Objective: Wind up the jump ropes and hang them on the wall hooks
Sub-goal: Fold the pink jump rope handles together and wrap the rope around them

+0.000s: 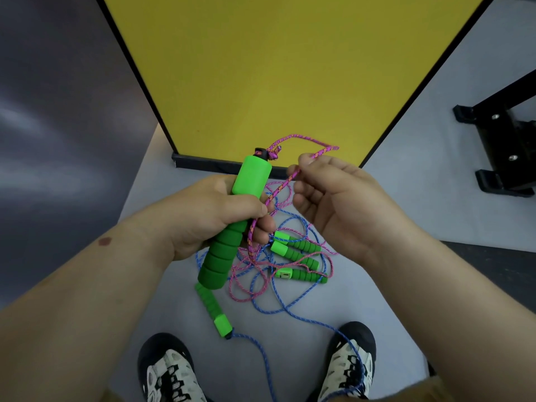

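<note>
My left hand (214, 216) grips a green foam jump rope handle (232, 224), held upright and tilted. A pink braided rope (301, 140) comes out of the handle's top, loops to the right and runs down past my left fingers. My right hand (327, 195) pinches this pink rope between thumb and forefinger just right of the handle. Below my hands, a tangle of pink and blue rope (275, 274) lies on the floor with three green handles (298, 259) in it. Another green handle (214, 311) with blue rope lies nearer my feet.
A yellow panel (275, 68) in a black frame stands straight ahead on the grey floor (406, 213). A black metal stand (504, 140) sits at the right. My two shoes (168, 369) are at the bottom; blue rope crosses the right shoe (348, 361).
</note>
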{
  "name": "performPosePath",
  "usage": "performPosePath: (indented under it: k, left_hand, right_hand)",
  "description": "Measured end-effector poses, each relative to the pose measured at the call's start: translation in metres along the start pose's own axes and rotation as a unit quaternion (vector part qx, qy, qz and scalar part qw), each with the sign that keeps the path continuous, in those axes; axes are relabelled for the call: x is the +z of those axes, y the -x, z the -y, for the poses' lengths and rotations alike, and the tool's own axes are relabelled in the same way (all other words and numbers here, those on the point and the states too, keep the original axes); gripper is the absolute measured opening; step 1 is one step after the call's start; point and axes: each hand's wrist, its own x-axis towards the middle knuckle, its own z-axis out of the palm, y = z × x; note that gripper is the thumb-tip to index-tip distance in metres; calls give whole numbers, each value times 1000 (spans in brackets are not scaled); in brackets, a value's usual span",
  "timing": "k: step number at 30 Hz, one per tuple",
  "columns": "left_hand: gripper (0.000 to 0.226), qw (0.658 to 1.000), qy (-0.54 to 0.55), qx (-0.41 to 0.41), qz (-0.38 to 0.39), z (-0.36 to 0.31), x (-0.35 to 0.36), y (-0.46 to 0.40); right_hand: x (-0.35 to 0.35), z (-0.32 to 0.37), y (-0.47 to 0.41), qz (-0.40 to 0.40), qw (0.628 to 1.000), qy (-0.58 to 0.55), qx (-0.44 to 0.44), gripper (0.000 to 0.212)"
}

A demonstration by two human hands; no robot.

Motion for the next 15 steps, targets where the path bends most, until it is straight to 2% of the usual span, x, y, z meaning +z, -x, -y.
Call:
performPosePath:
  k: [6, 13, 15]
  left_hand:
    - [4, 1000, -7, 0, -5, -3, 1, 2]
    - [9, 1000, 4, -10, -2, -4, 1, 1]
    - [4, 1000, -3, -10, -1, -4, 1, 2]
  right_hand:
    - [7, -14, 5, 43, 997, 56, 16, 11]
    - [3, -6, -1, -17, 999, 27, -22, 9]
    - [0, -1, -3, -41, 998, 9, -37, 8]
